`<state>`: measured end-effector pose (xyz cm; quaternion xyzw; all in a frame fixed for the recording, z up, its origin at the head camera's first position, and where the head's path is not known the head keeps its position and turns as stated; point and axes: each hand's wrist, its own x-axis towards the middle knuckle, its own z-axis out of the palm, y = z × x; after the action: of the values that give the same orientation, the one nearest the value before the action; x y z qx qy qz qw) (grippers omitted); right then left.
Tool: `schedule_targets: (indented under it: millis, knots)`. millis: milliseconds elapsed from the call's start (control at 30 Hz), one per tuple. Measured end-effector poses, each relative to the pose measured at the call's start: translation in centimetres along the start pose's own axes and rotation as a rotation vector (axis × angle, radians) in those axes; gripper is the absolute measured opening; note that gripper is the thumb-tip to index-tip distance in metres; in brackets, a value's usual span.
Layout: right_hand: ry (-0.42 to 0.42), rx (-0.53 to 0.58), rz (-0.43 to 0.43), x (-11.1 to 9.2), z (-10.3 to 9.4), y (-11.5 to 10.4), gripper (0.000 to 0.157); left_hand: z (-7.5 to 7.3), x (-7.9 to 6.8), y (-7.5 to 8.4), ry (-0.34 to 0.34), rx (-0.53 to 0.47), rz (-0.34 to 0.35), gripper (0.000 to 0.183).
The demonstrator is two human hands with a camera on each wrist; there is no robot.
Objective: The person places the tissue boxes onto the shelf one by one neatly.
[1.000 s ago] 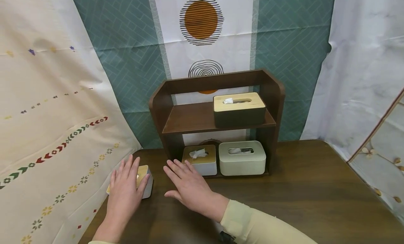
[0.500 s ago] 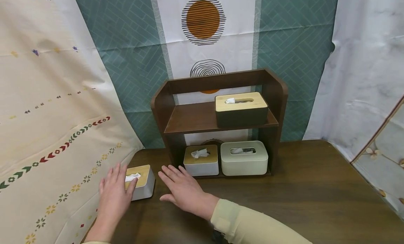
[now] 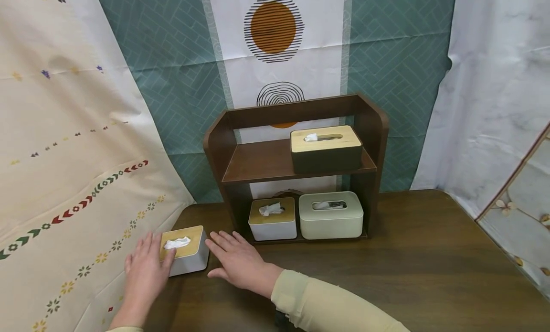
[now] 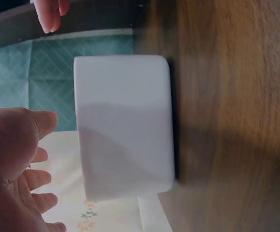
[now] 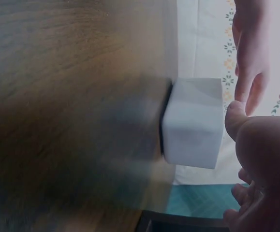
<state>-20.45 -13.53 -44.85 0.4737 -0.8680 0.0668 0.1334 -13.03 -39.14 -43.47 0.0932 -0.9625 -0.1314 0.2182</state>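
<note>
A white tissue box (image 3: 189,263) with a wooden lid and a tuft of tissue stands on the table at the left. My left hand (image 3: 145,270) is at its left side, fingers extended, and covers that end of the box in the head view. To the box's right is my right hand (image 3: 236,260), its fingers straight and the thumb spread. In the left wrist view the white box (image 4: 125,125) is apart from the left hand (image 4: 14,164). The right wrist view shows a gap between the box (image 5: 193,125) and the right hand (image 5: 260,164).
A dark brown two-tier shelf (image 3: 258,162) stands at the back. Its upper tier bears a black tissue box (image 3: 326,157) with a wooden lid. On the lower tier sit a smaller white box (image 3: 275,230) with a wooden lid and a pale green box (image 3: 331,224). Patterned cloths hang behind.
Both hands have moved left and somewhat lower, the left hand uncovering more of the white tissue box. The right hand has come away from the shelf, closer to that box.
</note>
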Motion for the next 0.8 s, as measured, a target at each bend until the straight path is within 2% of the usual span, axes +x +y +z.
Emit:
schedule_targets:
  millis: [400,800]
  knots:
    - [-0.054,0.033,0.022,1.6,1.3,-1.3,0.079,0.7,0.3,-1.6,-0.076,0.000,-0.049,0.068]
    - [-0.037,0.019,0.010,2.8,2.4,-2.1,0.079,0.4,0.5,-2.5,-0.237,0.005,-0.119,0.080]
